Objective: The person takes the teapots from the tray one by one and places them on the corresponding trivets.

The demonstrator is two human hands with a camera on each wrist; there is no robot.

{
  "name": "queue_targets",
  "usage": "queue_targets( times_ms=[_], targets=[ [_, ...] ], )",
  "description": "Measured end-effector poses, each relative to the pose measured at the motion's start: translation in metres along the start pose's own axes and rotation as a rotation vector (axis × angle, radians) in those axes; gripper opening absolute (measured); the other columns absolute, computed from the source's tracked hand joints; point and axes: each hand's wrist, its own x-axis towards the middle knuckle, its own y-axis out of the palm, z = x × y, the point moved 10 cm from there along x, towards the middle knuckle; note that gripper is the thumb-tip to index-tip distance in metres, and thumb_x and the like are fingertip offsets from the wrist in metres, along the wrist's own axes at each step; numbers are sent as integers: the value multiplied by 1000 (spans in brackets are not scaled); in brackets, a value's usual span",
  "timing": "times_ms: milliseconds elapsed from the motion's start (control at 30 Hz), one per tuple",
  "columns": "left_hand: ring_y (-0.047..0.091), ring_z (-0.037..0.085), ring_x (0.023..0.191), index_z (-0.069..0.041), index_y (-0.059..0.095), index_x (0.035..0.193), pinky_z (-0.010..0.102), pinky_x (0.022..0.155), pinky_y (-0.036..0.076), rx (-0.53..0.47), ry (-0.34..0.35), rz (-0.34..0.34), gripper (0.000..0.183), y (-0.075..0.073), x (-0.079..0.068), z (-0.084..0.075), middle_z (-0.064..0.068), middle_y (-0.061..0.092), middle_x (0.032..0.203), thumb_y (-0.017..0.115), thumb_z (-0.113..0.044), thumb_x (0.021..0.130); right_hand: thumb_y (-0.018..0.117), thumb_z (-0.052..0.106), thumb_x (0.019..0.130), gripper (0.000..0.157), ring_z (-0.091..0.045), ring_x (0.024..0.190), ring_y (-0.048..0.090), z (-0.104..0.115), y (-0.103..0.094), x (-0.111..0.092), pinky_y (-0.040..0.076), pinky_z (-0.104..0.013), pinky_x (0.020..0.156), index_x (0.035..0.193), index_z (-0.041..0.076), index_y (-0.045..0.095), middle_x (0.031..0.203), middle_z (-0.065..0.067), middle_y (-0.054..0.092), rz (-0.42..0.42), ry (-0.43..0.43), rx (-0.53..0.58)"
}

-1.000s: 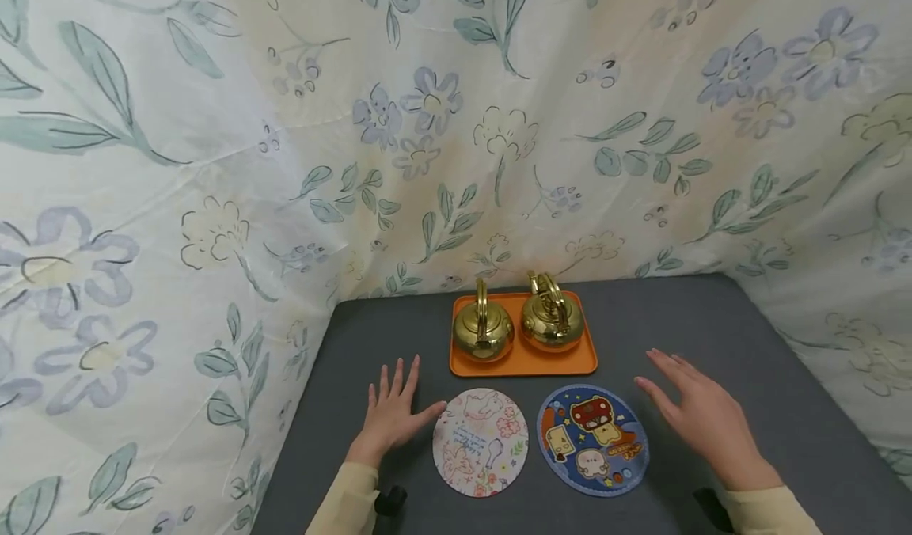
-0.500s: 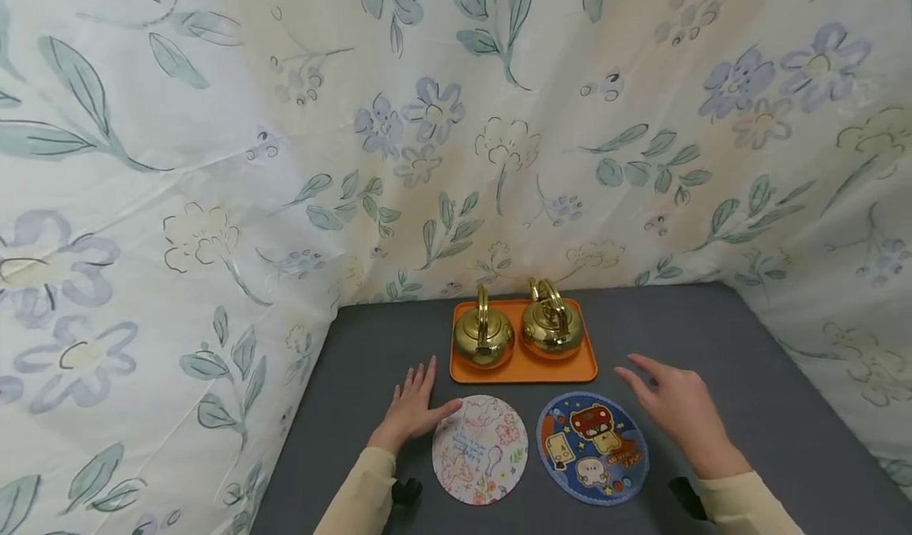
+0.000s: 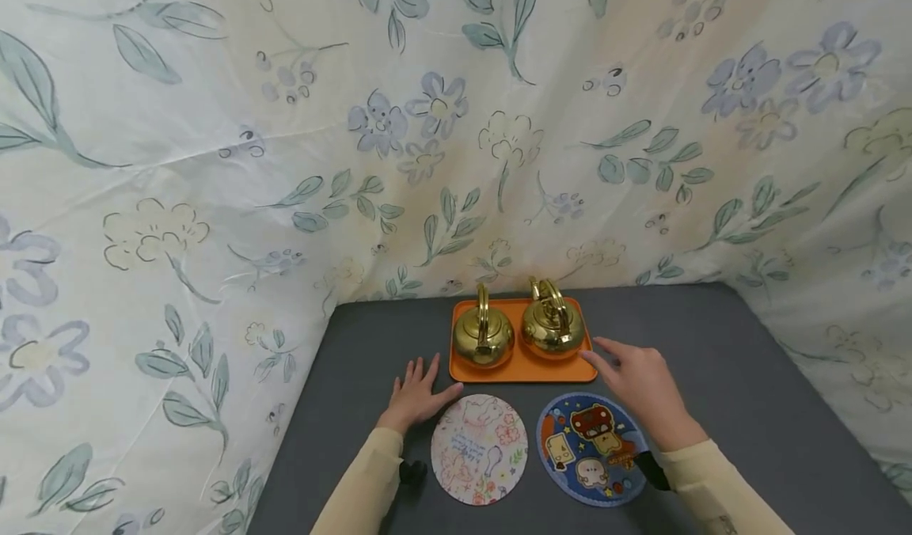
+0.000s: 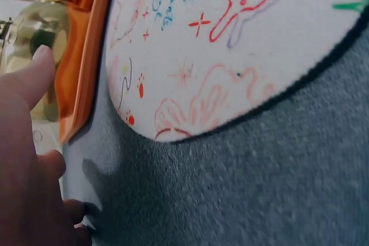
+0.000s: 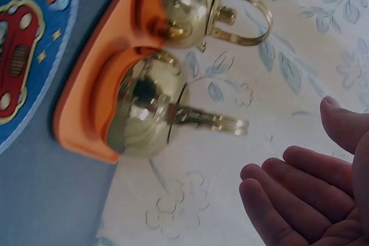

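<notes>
Two shiny brass kettles stand upright with raised loop handles, the left kettle (image 3: 483, 339) and the right kettle (image 3: 550, 335), on an orange tray (image 3: 523, 375). My right hand (image 3: 647, 388) is just right of the tray's front corner, nearest the right kettle, thumb and fingers spread apart around nothing. In the right wrist view its fingers (image 5: 308, 185) look relaxed and bare. My left hand (image 3: 415, 396) lies with spread fingers left of the tray, its thumb close to the edge of a round white mat (image 3: 479, 449) with pink drawings. Nothing shows in it.
A round blue mat (image 3: 593, 449) with cartoon figures lies in front of the tray's right half, partly beneath my right wrist in this view. The grey table (image 3: 741, 377) backs onto a hanging floral cloth (image 3: 513, 123), which also runs along both sides.
My right hand has moved left and forward, up to the tray's right side. The left hand has shifted slightly right toward the tray. Kettles, tray and mats stay in place.
</notes>
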Motion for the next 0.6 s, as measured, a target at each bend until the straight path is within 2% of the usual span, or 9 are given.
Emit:
queue_targets(
  times_ms=[67, 167, 267, 400, 533, 600],
  targets=[
    [9, 43, 155, -24, 20, 164, 69, 119, 9, -6, -4, 6, 99, 1, 4, 0, 22, 14, 168, 44, -83, 88, 71, 40, 95, 49, -10, 51, 57, 7, 3, 4, 53, -37, 56, 121, -1, 73, 75, -11, 74, -1, -15, 13],
    [7, 44, 155, -28, 21, 163, 71, 118, 8, 3, -13, 10, 98, 3, 6, -2, 22, 12, 168, 44, -84, 86, 69, 43, 96, 50, -6, 46, 47, 14, 7, 7, 42, -29, 50, 121, 0, 73, 61, -1, 65, 24, -13, 28],
    [8, 46, 155, -30, 25, 162, 73, 117, 8, -8, -20, -14, 95, 4, 6, -7, 25, 13, 167, 47, -83, 86, 67, 43, 97, 49, -7, 44, 44, 18, 13, 11, 38, -28, 47, 121, 1, 73, 55, 4, 59, 63, 10, 44],
    [10, 49, 153, -30, 32, 160, 77, 114, 9, -26, -37, -70, 89, 4, 2, -8, 28, 16, 165, 51, -78, 88, 66, 43, 97, 48, -8, 42, 44, 24, 22, 15, 37, -27, 46, 121, 2, 74, 54, 5, 58, 95, 11, 68],
    [12, 51, 152, -28, 37, 158, 79, 112, 10, -28, -49, -112, 82, 4, -3, -9, 30, 19, 164, 55, -72, 91, 65, 43, 98, 46, -10, 38, 37, 30, 28, 20, 34, -27, 42, 119, 3, 75, 50, 5, 51, 98, -14, 86],
    [12, 51, 152, -29, 38, 158, 79, 111, 10, -26, -53, -120, 80, 5, -4, -10, 29, 19, 164, 56, -70, 91, 66, 41, 97, 44, -9, 38, 38, 33, 29, 23, 39, -27, 44, 117, 3, 76, 52, 3, 56, 87, -32, 77]
  ],
)
